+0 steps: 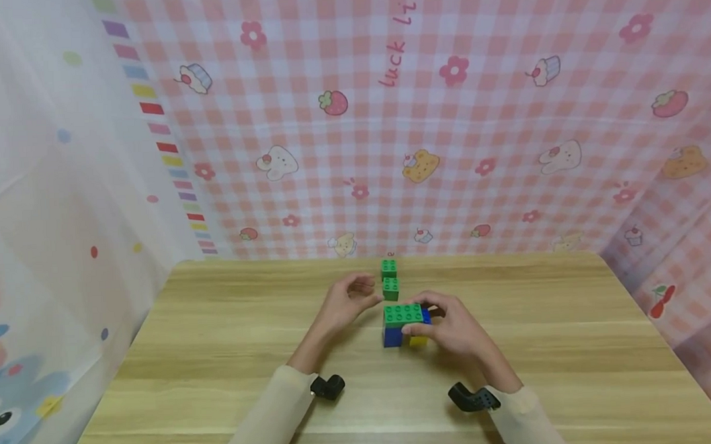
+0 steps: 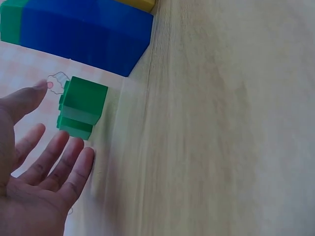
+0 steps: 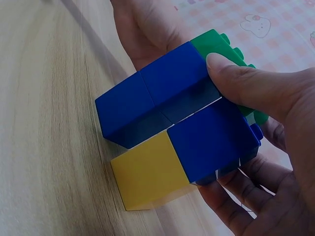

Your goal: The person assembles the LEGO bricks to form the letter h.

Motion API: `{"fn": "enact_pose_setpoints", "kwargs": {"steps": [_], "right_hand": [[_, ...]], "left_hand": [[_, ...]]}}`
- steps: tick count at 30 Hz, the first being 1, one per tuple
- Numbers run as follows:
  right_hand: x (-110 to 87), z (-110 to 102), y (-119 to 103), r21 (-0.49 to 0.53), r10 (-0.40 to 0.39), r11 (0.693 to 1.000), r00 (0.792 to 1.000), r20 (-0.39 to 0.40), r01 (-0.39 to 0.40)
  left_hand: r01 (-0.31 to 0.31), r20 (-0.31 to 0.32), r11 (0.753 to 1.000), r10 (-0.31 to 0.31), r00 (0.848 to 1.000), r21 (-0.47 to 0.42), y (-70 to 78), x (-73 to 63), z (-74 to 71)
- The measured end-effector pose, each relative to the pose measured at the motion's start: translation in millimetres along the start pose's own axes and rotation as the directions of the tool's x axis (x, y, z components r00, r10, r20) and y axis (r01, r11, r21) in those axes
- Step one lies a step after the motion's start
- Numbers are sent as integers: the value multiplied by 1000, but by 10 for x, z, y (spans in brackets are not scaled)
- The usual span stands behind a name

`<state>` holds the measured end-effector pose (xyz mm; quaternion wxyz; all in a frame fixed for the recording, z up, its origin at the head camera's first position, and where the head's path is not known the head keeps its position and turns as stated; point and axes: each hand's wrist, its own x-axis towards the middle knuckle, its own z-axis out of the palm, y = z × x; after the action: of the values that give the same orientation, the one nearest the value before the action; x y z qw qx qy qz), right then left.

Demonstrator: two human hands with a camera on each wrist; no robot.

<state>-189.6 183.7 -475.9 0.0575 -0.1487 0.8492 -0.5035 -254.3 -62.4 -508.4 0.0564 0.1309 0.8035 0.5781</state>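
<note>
My right hand [image 1: 455, 320] grips a structure of toy building bricks, thumb at the front and fingers round its right side. A long green brick [image 1: 402, 314] tops it. In the right wrist view, two stacked blue bricks [image 3: 177, 73] form one column; beside them another blue brick [image 3: 211, 142] sits on a yellow brick [image 3: 150, 172] close to the table. My left hand [image 1: 344, 305] holds nothing, its fingers loosely spread left of the structure. Just past its fingertips stand two small green bricks [image 1: 391, 289], one behind the other; they overlap in the left wrist view.
The wooden table [image 1: 241, 326] ends at the back against a pink checked cloth [image 1: 358, 149]. A white patterned cloth [image 1: 61, 168] hangs on the left. Black wrist cameras [image 1: 328, 387] are strapped over both cream sleeves [image 1: 274, 411].
</note>
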Motion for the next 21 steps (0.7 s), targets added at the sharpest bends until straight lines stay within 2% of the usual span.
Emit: {"fn": "enact_pose_setpoints", "kwargs": {"steps": [14,21], "right_hand": [[5,-14,-4,3,2,1000,1000,2,-2],[13,-12,13,-3,2,1000,1000,6,-2]], "left_hand": [[21,-9,1000,-21,1000,-18,-60,194,142],[27,-26,999,-27,999,16,-74,210,227]]}}
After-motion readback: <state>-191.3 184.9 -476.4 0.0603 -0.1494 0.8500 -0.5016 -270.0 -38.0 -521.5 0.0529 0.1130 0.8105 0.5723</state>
